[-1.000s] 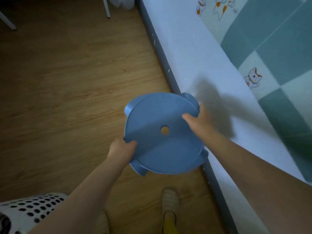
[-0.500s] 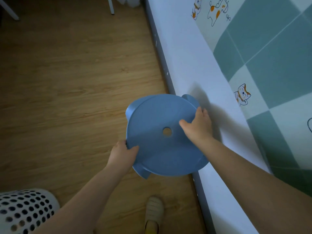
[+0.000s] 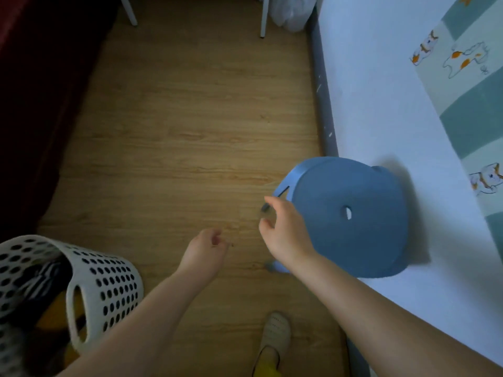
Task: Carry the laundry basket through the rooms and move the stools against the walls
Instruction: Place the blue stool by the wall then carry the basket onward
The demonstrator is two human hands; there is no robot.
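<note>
A round blue plastic stool [image 3: 351,216] with a small hole in its seat stands on the wooden floor, pressed against the white wall [image 3: 381,110] on the right. My right hand [image 3: 285,229] hovers just left of the stool's seat, fingers loosely curled, holding nothing. My left hand [image 3: 204,251] hangs over the floor further left, fingers half curled and empty. A white perforated laundry basket [image 3: 106,284] with clothes inside stands at the lower left, apart from both hands.
A grey skirting board [image 3: 322,104] runs along the wall. White furniture legs [image 3: 263,17] and a pale bag [image 3: 291,12] stand at the far end. A dark red surface [image 3: 35,99] borders the left side. My slippered foot [image 3: 275,333] is below.
Both hands have let go of the stool, which now rests against the wall. The hands have drawn back to the left, and the view has shifted so the basket shows more.
</note>
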